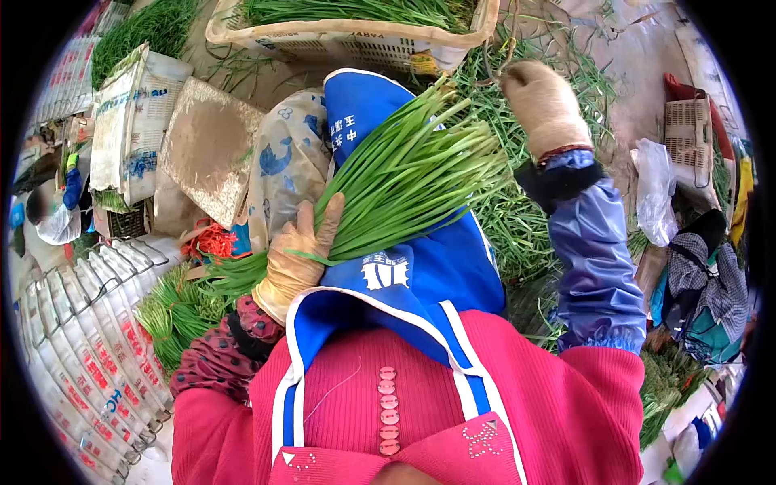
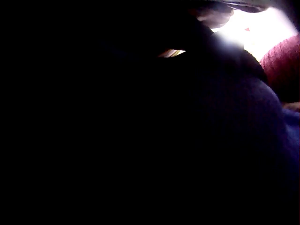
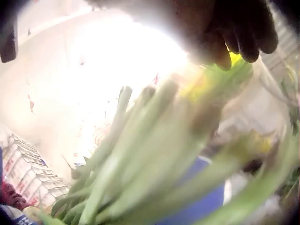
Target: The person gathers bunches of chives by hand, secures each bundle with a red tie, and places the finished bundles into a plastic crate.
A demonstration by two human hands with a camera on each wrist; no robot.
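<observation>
A thick bunch of green chives (image 1: 404,182) slants across my lap over a blue apron (image 1: 364,105). My left hand (image 1: 295,263), in a pale yellow glove, grips it near the lower left, two fingers extended along the leaves. Up and right of the bunch is my gloved right hand (image 1: 546,105), fingers curled, with thin withered leaves (image 1: 490,77) at the fingertips. Cut stem ends of the chives (image 3: 126,140) show blurred in the right wrist view, below the dark fingers (image 3: 248,42). The left wrist view is almost wholly dark.
A pale plastic crate (image 1: 347,44) of chives stands ahead. Loose leaves (image 1: 525,218) litter the ground at right. On the left are a tied chive bundle (image 1: 174,311), a square board (image 1: 212,145) and a stack of white printed panels (image 1: 97,356). A clear plastic bag (image 1: 653,190) lies far right.
</observation>
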